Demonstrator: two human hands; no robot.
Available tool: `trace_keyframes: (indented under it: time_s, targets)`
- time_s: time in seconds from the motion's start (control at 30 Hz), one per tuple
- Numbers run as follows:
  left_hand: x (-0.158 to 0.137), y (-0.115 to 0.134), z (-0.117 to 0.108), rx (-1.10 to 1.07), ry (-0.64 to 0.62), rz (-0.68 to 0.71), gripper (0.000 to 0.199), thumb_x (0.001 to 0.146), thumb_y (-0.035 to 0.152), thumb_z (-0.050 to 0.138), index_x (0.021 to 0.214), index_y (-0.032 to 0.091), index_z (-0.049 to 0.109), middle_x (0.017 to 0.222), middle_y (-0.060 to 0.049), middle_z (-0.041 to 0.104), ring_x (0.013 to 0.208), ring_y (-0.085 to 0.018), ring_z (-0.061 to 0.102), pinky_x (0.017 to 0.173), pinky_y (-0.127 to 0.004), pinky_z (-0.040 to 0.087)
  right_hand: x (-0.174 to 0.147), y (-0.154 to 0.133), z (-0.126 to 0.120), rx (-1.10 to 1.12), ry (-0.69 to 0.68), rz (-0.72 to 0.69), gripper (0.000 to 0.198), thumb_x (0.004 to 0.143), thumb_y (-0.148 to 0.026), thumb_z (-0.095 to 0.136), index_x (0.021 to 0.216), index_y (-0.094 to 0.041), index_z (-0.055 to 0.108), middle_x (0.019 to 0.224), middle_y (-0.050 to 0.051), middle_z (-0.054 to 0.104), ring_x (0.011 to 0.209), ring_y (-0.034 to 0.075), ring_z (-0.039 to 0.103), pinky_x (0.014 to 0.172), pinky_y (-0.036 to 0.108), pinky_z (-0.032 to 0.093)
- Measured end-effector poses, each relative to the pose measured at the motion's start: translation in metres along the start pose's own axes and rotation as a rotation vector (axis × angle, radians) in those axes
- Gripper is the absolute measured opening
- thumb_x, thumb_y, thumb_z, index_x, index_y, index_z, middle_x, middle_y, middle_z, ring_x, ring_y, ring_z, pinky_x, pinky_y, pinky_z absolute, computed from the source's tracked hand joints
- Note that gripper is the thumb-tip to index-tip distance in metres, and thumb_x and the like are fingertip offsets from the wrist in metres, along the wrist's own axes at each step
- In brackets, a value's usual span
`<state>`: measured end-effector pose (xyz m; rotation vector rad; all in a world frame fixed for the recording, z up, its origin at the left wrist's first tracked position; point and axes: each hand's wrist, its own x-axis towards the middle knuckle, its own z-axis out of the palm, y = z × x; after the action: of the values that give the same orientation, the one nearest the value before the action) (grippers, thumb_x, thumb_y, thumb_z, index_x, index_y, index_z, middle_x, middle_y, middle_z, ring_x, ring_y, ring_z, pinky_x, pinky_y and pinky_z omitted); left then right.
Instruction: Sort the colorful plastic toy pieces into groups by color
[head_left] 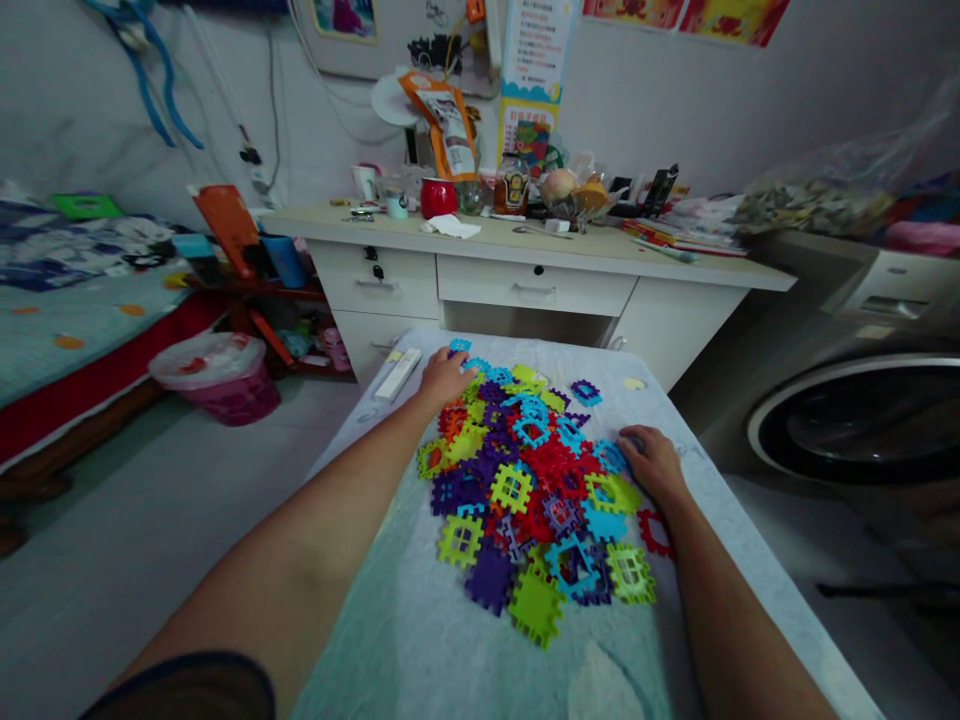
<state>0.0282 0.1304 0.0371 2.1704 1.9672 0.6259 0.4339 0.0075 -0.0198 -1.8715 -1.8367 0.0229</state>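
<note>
Interlocking plastic tiles, in red, purple, light blue, yellow-green and orange, lie in a loose heap on the cloth-covered table. The heap's long axis runs from far left to near right, narrow at the far end and broader at the near. Individual tiles are roughly square, with notched edges, and lie at mixed angles, many overlapping. A solid green tile forms the near tip, one corner turned toward the near side; a solid purple tile adjoins it on the left. One dark tile lies apart at the far right.

Left hand: at the heap's far left end, fingers bent and directed far right, next to purple and light-blue tiles. Grip cannot be determined. Right hand: at the heap's right side, fingers curled toward the left, a dark patch visible between them. Whether anything is held cannot be determined.

White box: left of the left hand, long axis slanting from near left to far right.
</note>
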Motion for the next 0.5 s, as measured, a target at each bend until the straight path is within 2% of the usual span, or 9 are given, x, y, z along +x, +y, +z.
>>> trace_keyframes:
  time_s: [0.13, 0.23, 0.33, 0.5]
  targets:
    - [0.027, -0.003, 0.014, 0.067, -0.074, -0.078, 0.067, 0.088, 0.057, 0.046, 0.148, 0.026, 0.043, 0.159, -0.012, 0.031, 0.145, -0.040, 0.027, 0.115, -0.052, 0.029, 0.000, -0.001, 0.000, -0.026, -0.009, -0.010, 0.037, 0.090, -0.045, 0.047, 0.103, -0.020, 0.072, 0.112, 0.012, 0.069, 0.108, 0.028, 0.061, 0.097, 0.044, 0.046]
    - [0.042, -0.006, 0.017, 0.100, -0.139, -0.060, 0.069, 0.089, 0.059, 0.040, 0.150, 0.027, 0.039, 0.164, -0.006, 0.022, 0.150, -0.039, 0.016, 0.118, -0.052, 0.023, 0.000, -0.002, 0.000, -0.042, -0.011, -0.001, 0.037, 0.090, -0.045, 0.047, 0.103, -0.021, 0.072, 0.112, 0.011, 0.069, 0.107, 0.028, 0.062, 0.096, 0.044, 0.046]
    - [0.053, -0.008, 0.017, 0.115, -0.204, -0.047, 0.069, 0.091, 0.059, 0.033, 0.152, 0.027, 0.035, 0.164, -0.003, 0.023, 0.151, -0.037, 0.012, 0.118, -0.053, 0.021, -0.001, -0.003, 0.000, -0.042, -0.002, 0.003, 0.037, 0.090, -0.045, 0.047, 0.103, -0.022, 0.072, 0.113, 0.011, 0.068, 0.107, 0.028, 0.061, 0.096, 0.044, 0.046]
    - [0.056, -0.011, 0.019, 0.119, -0.293, -0.063, 0.069, 0.090, 0.062, 0.033, 0.151, 0.028, 0.037, 0.161, -0.008, 0.031, 0.146, -0.043, 0.023, 0.111, -0.065, 0.025, -0.002, -0.005, 0.000, -0.056, -0.002, 0.012, 0.037, 0.090, -0.045, 0.047, 0.104, -0.022, 0.072, 0.115, 0.011, 0.067, 0.109, 0.028, 0.061, 0.096, 0.044, 0.046]
